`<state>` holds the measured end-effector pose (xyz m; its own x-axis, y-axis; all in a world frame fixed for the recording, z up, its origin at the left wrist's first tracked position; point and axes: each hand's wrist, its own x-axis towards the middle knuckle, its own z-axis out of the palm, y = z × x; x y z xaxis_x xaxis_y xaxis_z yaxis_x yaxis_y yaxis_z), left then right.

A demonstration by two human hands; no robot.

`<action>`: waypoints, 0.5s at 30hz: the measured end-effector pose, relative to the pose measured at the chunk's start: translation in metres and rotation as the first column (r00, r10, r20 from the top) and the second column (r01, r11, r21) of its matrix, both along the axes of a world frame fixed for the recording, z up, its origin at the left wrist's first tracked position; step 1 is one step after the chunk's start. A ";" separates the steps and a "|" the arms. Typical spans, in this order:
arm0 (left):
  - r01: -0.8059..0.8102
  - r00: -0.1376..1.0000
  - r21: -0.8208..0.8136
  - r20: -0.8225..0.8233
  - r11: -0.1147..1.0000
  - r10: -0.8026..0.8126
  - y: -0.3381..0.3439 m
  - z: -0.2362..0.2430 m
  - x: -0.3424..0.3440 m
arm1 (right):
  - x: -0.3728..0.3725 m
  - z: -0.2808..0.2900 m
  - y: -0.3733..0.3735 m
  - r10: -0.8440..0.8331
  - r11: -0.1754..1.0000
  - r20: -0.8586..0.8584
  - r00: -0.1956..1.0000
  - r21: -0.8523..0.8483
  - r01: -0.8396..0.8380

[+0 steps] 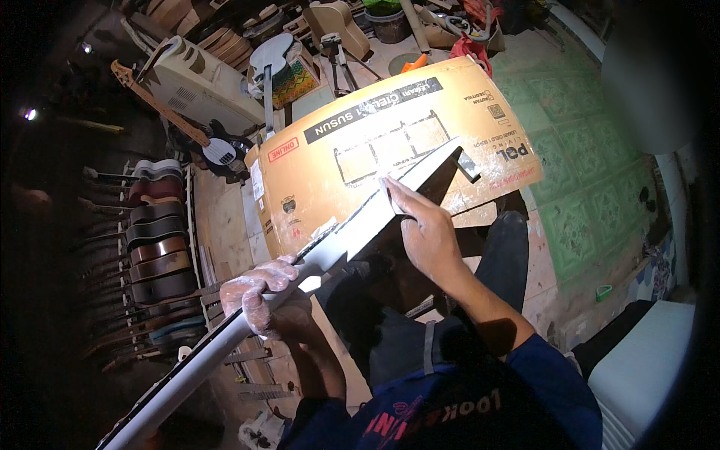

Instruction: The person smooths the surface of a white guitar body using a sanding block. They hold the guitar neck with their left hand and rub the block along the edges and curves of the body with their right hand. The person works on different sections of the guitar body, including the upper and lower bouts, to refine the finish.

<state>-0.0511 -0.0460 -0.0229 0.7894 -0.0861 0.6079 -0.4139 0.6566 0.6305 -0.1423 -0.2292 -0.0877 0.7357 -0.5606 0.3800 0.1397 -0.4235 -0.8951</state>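
A white electric guitar (364, 226) slants across my lap, its long neck running to the lower left and its angular body to the upper right. My left hand (262, 300), coated in white dust, is wrapped round the neck close to the body. Against the body's edge, my right hand (424, 229) is closed, thumb on top. A thin greyish piece that looks like sandpaper (385, 196) shows at its fingertips, mostly hidden by them. Under the body lies a large flattened cardboard box (300, 202) with white dust on it.
A rack of guitars (161, 247) stands at the left. Beyond the cardboard are a dark guitar (221, 152), a white guitar (271, 54), a beige cabinet (191, 79) and a wooden guitar body (337, 26). Green patterned floor tiles (581, 157) lie at right, beside a pale seat (645, 375).
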 end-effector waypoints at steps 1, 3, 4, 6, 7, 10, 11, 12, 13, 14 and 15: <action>0.053 0.998 -0.008 0.028 0.999 -0.052 0.004 -0.002 0.004 | -0.003 -0.001 0.001 0.035 0.999 0.004 0.999 0.035 -0.035; 0.162 0.983 -0.024 0.086 0.986 -0.160 0.026 -0.011 0.016 | -0.011 -0.004 0.005 0.099 0.990 0.016 0.995 0.102 -0.101; 0.176 0.971 0.016 0.160 0.984 -0.176 0.029 -0.009 0.018 | -0.014 -0.009 -0.002 0.148 0.984 0.013 0.989 0.094 -0.149; 0.167 0.979 -0.039 0.123 0.985 -0.161 0.027 -0.010 0.015 | -0.004 -0.035 -0.011 0.148 0.977 -0.051 0.988 0.160 -0.138; 0.178 0.977 -0.057 0.128 0.982 -0.170 0.026 -0.010 0.018 | -0.001 -0.041 -0.014 0.149 0.972 -0.084 0.985 0.194 -0.130; 0.139 0.985 -0.004 0.105 0.990 -0.138 0.030 -0.008 0.017 | -0.006 -0.032 -0.004 0.213 0.940 -0.034 0.976 0.280 -0.195; 0.110 0.989 0.013 0.101 0.994 -0.111 0.032 -0.008 0.017 | -0.008 -0.028 0.000 0.232 0.930 -0.006 0.973 0.296 -0.220; 0.078 0.993 0.026 0.081 0.997 -0.080 0.031 -0.008 0.014 | -0.008 -0.036 0.001 0.241 0.905 0.053 0.969 0.348 -0.245; 0.087 0.993 0.024 0.076 0.996 -0.089 0.030 -0.006 0.014 | -0.006 -0.051 -0.004 0.203 0.948 -0.015 0.979 0.255 -0.192; 0.096 0.993 0.022 0.071 0.995 -0.098 0.030 -0.005 0.015 | -0.003 -0.074 -0.012 0.157 0.977 -0.080 0.984 0.156 -0.143; 0.099 0.992 0.024 0.072 0.995 -0.100 0.030 -0.003 0.018 | 0.000 -0.092 -0.022 0.111 0.993 -0.134 0.985 0.054 -0.105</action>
<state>-0.0335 -0.0161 -0.0262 0.7298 -0.1748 0.6609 -0.3926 0.6842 0.6146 -0.1423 -0.2517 -0.1802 0.8361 -0.4898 0.2473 0.0578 -0.3695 -0.9274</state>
